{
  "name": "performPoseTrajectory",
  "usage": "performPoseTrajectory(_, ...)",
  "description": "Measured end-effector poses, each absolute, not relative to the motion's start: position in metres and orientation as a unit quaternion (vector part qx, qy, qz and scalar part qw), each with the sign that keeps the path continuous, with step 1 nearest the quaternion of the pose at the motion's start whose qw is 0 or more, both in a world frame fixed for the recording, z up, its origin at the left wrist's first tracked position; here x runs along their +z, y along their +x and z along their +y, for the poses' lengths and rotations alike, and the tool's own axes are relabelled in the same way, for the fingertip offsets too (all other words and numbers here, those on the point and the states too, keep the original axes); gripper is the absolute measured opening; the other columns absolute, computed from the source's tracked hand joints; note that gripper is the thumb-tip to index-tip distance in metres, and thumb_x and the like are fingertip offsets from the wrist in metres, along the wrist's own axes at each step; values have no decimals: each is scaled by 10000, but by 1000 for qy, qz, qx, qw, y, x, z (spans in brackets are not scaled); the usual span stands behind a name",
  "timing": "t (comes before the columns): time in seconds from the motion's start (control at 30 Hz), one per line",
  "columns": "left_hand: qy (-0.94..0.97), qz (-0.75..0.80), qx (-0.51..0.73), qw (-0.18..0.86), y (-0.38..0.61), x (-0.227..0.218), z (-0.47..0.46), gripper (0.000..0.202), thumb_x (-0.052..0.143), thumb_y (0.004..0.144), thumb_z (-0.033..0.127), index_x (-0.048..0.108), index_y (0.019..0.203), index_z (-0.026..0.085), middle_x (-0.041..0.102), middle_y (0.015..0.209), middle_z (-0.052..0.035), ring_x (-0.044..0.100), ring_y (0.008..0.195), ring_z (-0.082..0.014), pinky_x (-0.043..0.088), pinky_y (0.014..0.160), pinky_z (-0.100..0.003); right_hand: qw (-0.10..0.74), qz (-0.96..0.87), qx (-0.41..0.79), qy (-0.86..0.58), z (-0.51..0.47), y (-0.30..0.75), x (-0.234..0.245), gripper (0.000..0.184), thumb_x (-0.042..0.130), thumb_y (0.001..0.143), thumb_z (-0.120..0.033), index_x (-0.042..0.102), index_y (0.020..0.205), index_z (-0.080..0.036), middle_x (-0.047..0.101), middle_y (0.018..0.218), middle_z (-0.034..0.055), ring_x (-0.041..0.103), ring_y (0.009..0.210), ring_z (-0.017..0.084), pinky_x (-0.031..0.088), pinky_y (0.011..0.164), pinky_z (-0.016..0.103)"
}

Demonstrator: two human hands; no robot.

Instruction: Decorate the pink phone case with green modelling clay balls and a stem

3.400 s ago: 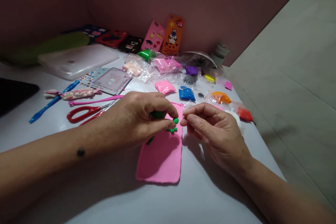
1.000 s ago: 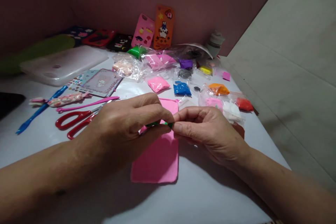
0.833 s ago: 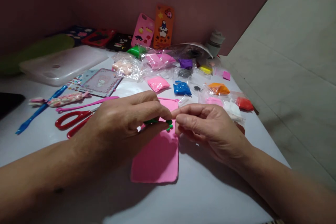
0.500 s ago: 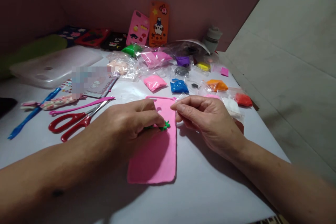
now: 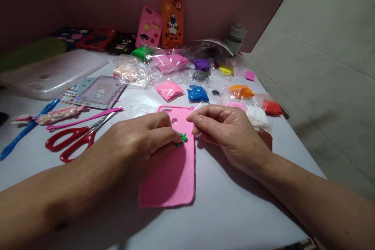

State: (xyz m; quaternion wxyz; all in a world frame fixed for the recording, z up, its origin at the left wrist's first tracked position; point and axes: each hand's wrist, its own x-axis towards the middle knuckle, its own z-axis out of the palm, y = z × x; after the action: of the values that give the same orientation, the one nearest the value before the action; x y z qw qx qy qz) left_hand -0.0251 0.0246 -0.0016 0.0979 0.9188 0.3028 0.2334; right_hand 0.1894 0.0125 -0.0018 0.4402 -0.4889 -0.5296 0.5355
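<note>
A pink clay-covered phone case (image 5: 168, 179) lies flat on the white table, its camera hole showing near the top. My left hand (image 5: 143, 136) reaches over the case from the left, fingers closed and fingertips on a small green clay piece (image 5: 183, 139) shaped like leaves. Part of that green piece is hidden under the fingers. At the upper right edge of the case is my right hand (image 5: 225, 129), thumb and forefinger pinched together. Whatever those fingertips may hold is too small or hidden to make out.
Red-handled scissors (image 5: 68, 140), a pink clay tool (image 5: 96, 116) and a blue tool (image 5: 23, 136) lie left. Behind are bagged clay such as a blue pack (image 5: 197, 93), a clear case (image 5: 52, 72), and a decorated orange phone case (image 5: 172, 23) leaning on the wall.
The whole view has shifted slightly, with things on the table appearing a little further left. Both hands keep nearly the same place at the pink case; slightly more of the green piece's tip shows.
</note>
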Motion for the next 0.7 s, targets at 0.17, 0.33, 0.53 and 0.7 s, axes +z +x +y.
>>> performPoseTrajectory(0.17,921,272,258,103,-28,-11,31,362,461,1038,91,771,914,232,645,805,5,609,676,-141,409,579,-251,440,-524,539,-490,14,189,-2,174,738,911,-284,750,788,-161,654,688,-30,556,585,75,449,557,209)
performPoseTrajectory(0.33,928,246,269,72,-30,-14,31,370,411,1089,132,748,965,221,646,841,-5,598,726,-164,425,633,-271,439,-526,540,-489,15,189,-1,173,733,908,-265,745,769,-163,652,682,-31,559,591,75,439,557,207)
performPoseTrajectory(0.53,931,249,260,62,-32,-15,30,394,363,1133,188,745,1042,208,692,944,-41,588,809,-187,427,695,-280,444,-526,537,-488,15,188,-2,172,738,902,-269,744,769,-161,648,682,-25,557,599,82,436,576,222)
performPoseTrajectory(0.7,915,301,254,81,-30,0,21,303,469,1083,139,735,965,222,690,925,-4,622,812,-158,432,703,-260,444,-536,529,-485,14,189,-3,173,740,906,-282,748,778,-165,653,688,-21,550,612,85,420,576,225)
